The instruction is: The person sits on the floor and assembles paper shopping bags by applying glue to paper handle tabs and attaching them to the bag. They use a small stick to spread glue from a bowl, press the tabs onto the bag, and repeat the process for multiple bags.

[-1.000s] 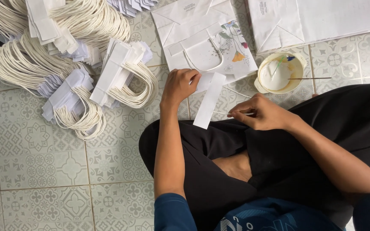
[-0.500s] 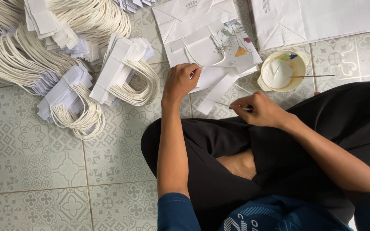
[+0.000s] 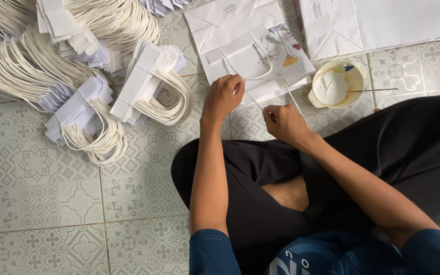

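You get soft, even daylight across the floor (image 3: 52,203), with no glare. Shadows are faint, pooling under your arms. Focus is sharp throughout; edges show little distortion.

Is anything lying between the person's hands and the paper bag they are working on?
Nothing visible. The left hand already rests on the near edge of the paper bag, and the right hand sits just below it over bare tile.
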